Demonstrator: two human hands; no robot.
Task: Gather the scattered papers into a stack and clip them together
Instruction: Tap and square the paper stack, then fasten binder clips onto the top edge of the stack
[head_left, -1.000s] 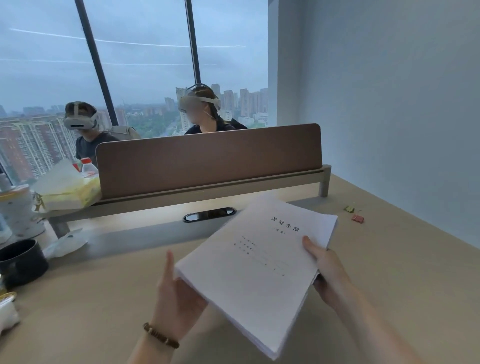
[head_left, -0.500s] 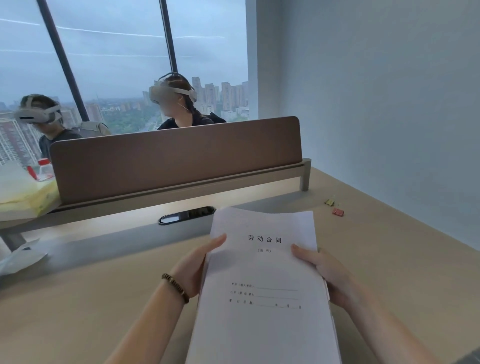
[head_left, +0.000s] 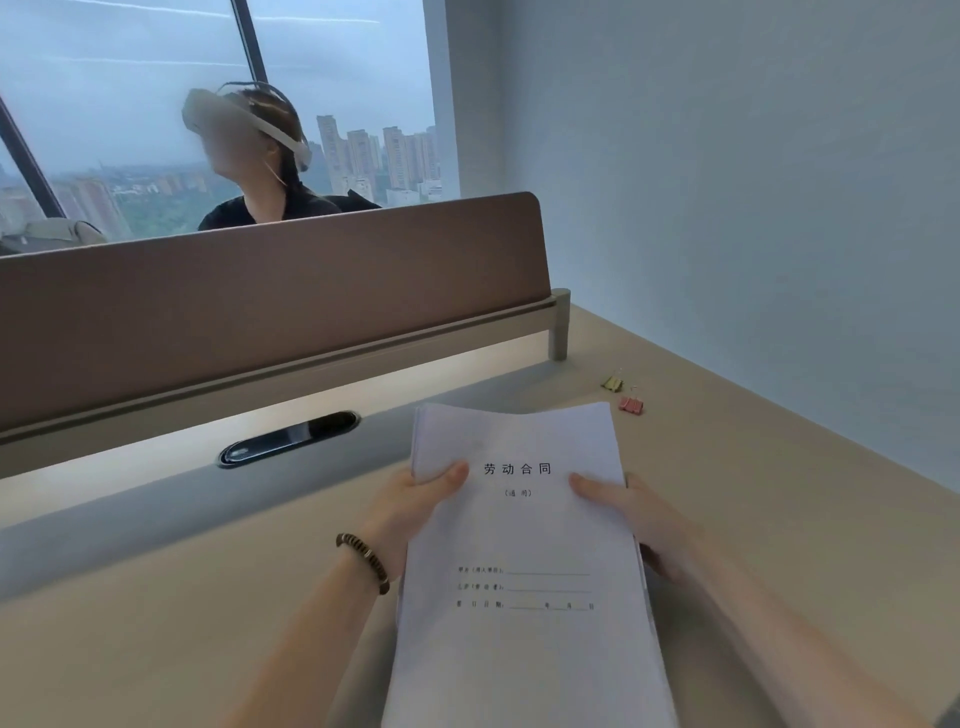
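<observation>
While gripped by both hands' fingers: white printed paper stack, edges roughly aligned.

White paper stack with printed cover, lifted above desk, two binder clips lying apart beyond it

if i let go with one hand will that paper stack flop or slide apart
Probably floppy: the paper stack bows at its far edge while the left hand and right hand grip its sides. Unclipped sheets may fan; edges near the right hand look staggered.
</observation>
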